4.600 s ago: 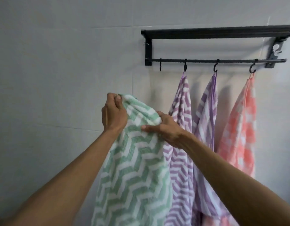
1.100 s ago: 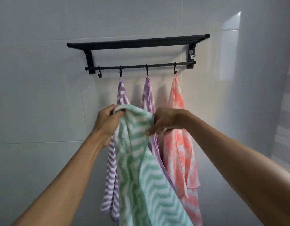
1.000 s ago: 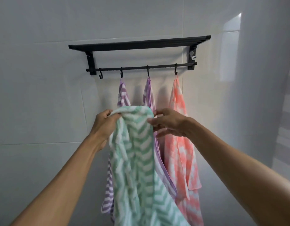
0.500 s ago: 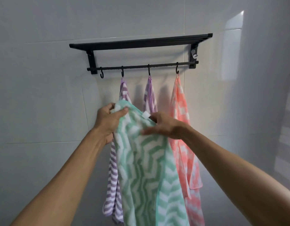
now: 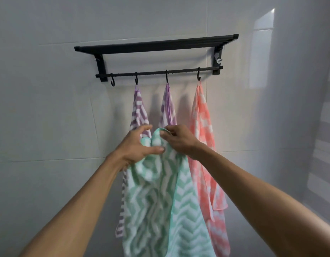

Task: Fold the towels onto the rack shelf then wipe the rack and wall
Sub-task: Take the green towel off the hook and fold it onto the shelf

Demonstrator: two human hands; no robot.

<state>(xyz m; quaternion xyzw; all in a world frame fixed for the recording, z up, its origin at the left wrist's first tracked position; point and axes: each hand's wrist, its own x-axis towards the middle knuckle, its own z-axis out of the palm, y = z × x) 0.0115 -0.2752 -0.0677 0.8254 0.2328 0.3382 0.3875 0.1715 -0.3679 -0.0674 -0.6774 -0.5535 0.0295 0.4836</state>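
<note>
Hands closer now, left hand [image 5: 136, 145] & right hand [image 5: 176, 139] both pinching green towel [image 5: 160, 201] top edge, below rack [image 5: 156, 46].

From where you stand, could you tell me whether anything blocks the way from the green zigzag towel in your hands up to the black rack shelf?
Nothing visible does. Both the left hand and right hand grip the green zigzag towel below the black rack shelf. Only the hook rail sits lower, nearer the wall.

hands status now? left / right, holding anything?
Left hand: grips the green towel at its top edge.
Right hand: pinches the same towel's top fold.
</note>
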